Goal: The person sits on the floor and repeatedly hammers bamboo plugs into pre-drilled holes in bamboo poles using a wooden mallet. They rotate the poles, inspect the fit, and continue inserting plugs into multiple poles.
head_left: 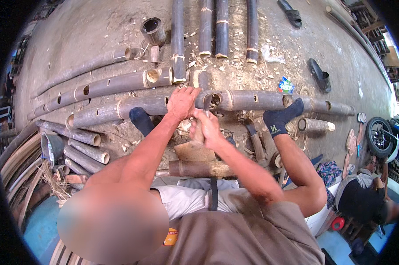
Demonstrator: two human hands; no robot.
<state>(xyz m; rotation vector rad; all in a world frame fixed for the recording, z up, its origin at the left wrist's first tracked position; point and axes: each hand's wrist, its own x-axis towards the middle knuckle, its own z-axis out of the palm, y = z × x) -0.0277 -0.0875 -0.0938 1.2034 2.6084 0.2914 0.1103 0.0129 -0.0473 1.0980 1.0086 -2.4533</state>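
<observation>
A long dark bamboo pole point(248, 100) lies crosswise in front of me, with several holes cut in it. My left hand point(181, 102) grips the pole just left of a wide, rough-edged hole. My right hand point(205, 127) is closed round a tool's handle, mostly hidden by the fingers. From that fist a dark knife blade point(207, 101) points away from me, its end at the hole. My left foot in a dark sock point(142, 122) is beside the pole; the other sock point(282, 118) presses against it farther right.
A second holed bamboo pole point(111, 87) lies beyond to the left. Several bamboo tubes point(222, 28) point toward me amid shavings. Nearer are a sheathed-looking curved blade tool point(254, 137), cut bamboo point(199, 168) and short tubes point(69, 131). Sandals point(319, 76), a motorbike point(381, 137) and another person point(362, 198) are rightward.
</observation>
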